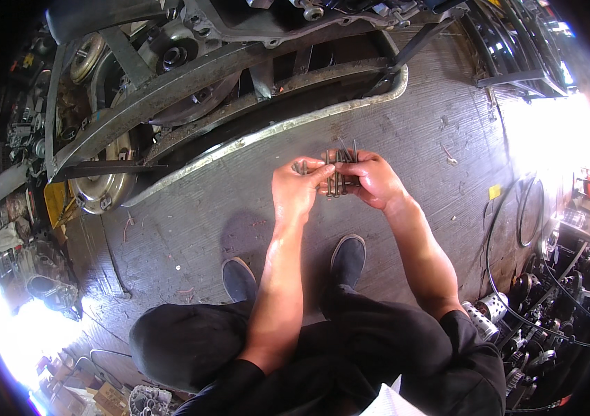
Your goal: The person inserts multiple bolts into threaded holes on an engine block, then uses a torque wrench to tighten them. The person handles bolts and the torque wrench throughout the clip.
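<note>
Several long, thin metal bolts are bunched side by side between my two hands, over the floor ahead of my shoes. My left hand is closed, its thumb pressed against the nearest bolts. Short metal ends poke out among its fingers. From the other side my right hand is closed round the rest of the bunch, thumb laid across the shanks. The bolt heads point down toward me, and thin tips stick up past the fingers. My palms hide part of the bunch.
Ahead stands a steel frame carrying a large metal housing, above a rimmed tray. A round metal part sits at its left. Rightward are a black cable, perforated cylinders and piled gears. Cardboard boxes stand lower left.
</note>
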Demonstrator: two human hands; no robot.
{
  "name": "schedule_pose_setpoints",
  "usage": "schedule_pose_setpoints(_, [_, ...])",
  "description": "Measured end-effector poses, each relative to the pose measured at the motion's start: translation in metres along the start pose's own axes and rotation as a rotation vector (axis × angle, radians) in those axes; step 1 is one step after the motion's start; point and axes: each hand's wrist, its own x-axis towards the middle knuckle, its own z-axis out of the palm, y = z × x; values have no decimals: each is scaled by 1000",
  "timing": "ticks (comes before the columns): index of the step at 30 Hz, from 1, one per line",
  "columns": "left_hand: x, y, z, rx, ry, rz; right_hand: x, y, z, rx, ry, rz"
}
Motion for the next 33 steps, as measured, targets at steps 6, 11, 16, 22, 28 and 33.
schedule_pose_setpoints(6, [0, 3, 1, 28, -6, -13, 2, 1, -1, -6, -23, 6])
schedule_pose_setpoints(11, [-4, 7, 1, 144, -18, -64, 4, 4, 0, 15, -31, -6])
schedule_pose_setpoints(16, [5, 4, -14, -106, -242, -135, 5, 3, -5, -103, 60, -81])
schedule_pose_setpoints(22, [25, -4, -30, -761, -454, -55, -15, -5, -1, -251, 230, -170])
schedule_pose_setpoints(28, [22, -9, -20, -1037, -559, 57, -32, 12, 25, -504, 71, -142])
schedule_pose_setpoints(33, [18, -6, -15, -889, -591, 106, -31, 17, 32, -584, 81, -162])
